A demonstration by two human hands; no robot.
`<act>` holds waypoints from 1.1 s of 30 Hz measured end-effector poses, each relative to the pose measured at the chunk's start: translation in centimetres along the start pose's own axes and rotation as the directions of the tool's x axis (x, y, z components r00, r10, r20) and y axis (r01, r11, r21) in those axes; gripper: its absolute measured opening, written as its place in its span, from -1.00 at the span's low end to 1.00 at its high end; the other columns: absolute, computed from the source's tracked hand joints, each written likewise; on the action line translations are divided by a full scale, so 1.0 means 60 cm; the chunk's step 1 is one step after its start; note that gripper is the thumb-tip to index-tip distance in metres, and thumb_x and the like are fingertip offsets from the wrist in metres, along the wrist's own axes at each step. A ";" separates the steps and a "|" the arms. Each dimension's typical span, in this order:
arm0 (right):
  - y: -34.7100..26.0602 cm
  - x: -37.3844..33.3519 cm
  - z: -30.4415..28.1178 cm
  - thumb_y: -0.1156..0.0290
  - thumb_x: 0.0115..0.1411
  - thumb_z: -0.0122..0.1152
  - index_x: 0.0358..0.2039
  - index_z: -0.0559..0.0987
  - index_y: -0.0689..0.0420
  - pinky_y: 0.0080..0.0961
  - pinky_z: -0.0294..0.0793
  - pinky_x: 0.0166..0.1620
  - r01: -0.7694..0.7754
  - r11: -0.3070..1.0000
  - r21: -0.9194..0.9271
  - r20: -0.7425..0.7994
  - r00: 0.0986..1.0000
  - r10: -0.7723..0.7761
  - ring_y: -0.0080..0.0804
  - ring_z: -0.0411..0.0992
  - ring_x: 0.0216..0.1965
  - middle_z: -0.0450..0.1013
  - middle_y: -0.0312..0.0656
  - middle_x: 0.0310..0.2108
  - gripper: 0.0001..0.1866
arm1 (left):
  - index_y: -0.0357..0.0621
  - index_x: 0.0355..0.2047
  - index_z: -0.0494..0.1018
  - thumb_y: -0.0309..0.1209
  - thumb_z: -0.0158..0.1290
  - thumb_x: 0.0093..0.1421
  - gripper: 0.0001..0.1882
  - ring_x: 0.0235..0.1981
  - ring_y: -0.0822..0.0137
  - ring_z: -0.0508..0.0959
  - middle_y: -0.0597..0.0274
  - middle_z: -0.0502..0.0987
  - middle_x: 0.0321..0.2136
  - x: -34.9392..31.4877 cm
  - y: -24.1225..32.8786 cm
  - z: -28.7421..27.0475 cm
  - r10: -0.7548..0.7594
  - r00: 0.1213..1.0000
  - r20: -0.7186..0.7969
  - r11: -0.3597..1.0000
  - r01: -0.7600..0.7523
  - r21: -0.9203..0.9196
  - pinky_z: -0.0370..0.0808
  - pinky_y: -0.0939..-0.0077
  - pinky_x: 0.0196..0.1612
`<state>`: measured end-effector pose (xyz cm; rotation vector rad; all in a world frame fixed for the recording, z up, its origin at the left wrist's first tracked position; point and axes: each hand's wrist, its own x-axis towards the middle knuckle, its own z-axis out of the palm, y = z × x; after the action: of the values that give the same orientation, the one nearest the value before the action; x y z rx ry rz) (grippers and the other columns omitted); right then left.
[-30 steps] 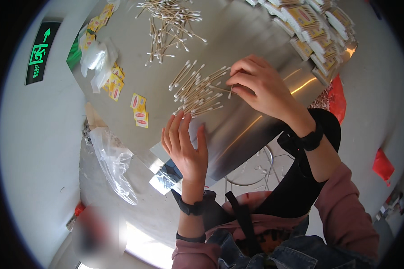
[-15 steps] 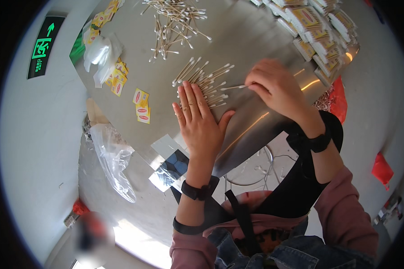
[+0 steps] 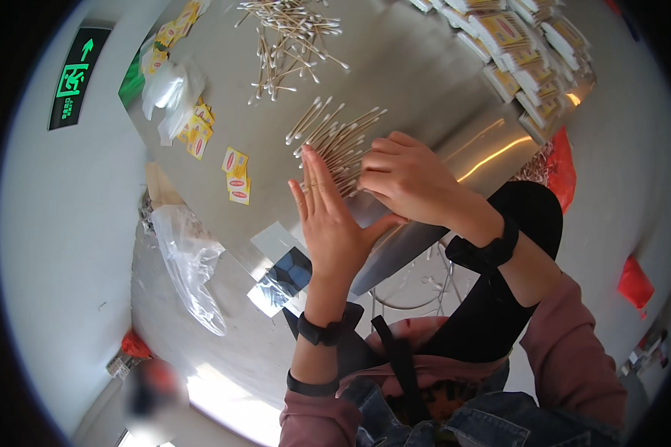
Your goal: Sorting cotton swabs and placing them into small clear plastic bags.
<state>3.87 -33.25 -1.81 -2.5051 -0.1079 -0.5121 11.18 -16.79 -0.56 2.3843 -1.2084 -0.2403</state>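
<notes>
A small spread of cotton swabs, mostly lying in one slanting direction, rests on the metal table before me. My left hand lies open along the near left side of the spread, fingers stretched out over its lower ends and thumb pointing right. At the right edge of the same swabs is my right hand, its fingers curled and closed. Whatever is between those fingertips is hidden by the hand. A larger, tangled heap of cotton swabs sits farther back.
Stacked packs of swabs fill the far right corner of the metal table. Yellow cards and a clear plastic bag lie on the left. A red bag hangs beyond the right edge.
My right hand has moved left and nearer to me, from holding out a single cotton swab to the right edge of the spread. My left hand has shifted slightly, its thumb now farther right.
</notes>
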 end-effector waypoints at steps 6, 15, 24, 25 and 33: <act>0.003 0.003 -0.006 0.46 -0.02 0.28 -0.45 0.56 0.12 -0.34 0.40 -0.13 -0.016 0.981 0.191 -0.068 0.997 0.029 -0.27 0.42 -0.27 0.43 -0.28 -0.46 -0.91 | -0.45 0.39 -0.20 0.41 0.15 -0.15 0.43 0.45 -0.12 -0.07 -0.30 -0.07 0.40 0.007 -0.007 0.002 0.035 0.999 -0.035 0.991 -0.031 0.127 -0.13 -0.10 0.41; 0.026 0.006 -0.021 0.55 0.13 0.22 -0.30 0.57 0.10 -0.23 0.43 -0.19 -0.191 0.956 0.221 -0.303 0.919 0.253 -0.15 0.47 -0.30 0.54 -0.23 -0.34 -0.89 | -0.48 0.37 -0.06 0.40 -0.13 0.14 0.18 0.45 -0.10 -0.05 -0.29 -0.01 0.39 -0.049 0.052 0.054 -0.097 0.995 0.023 0.945 0.085 0.317 -0.08 -0.09 0.41; 0.025 0.018 0.002 0.64 0.03 0.21 -0.19 0.59 0.05 -0.25 0.36 0.07 -0.129 0.991 0.044 -0.258 0.957 0.136 -0.24 0.42 -0.04 0.51 -0.35 -0.18 -0.69 | -0.36 0.34 0.07 0.04 0.12 0.22 -0.09 0.36 -0.13 0.14 -0.22 0.17 0.30 -0.018 0.033 0.043 -0.079 0.993 -0.084 0.988 0.089 0.126 0.03 -0.05 0.37; 0.029 0.021 0.002 0.64 0.03 0.21 -0.19 0.59 0.05 -0.25 0.36 0.07 -0.134 0.990 0.041 -0.258 0.956 0.140 -0.24 0.42 -0.04 0.51 -0.35 -0.18 -0.69 | -0.36 0.34 0.07 0.04 0.12 0.22 -0.09 0.36 -0.13 0.14 -0.22 0.17 0.30 -0.015 0.028 0.041 -0.074 0.994 -0.080 0.989 0.084 0.123 0.03 -0.05 0.37; 0.046 0.036 -0.006 0.66 0.00 0.21 -0.32 0.60 0.07 -0.32 0.36 0.01 -0.111 0.994 0.014 -0.195 0.974 0.112 -0.29 0.42 -0.08 0.49 -0.36 -0.26 -0.77 | -0.18 -0.19 0.48 -0.44 0.16 0.19 -0.81 -0.24 0.13 0.50 0.18 0.55 -0.33 0.045 -0.011 0.005 -0.203 0.923 -0.327 0.974 0.156 -0.164 0.36 0.24 -0.07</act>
<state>6.28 -35.83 -2.19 -2.4258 0.1071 -0.7068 13.16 -18.72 -1.02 2.2980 -0.7891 0.0377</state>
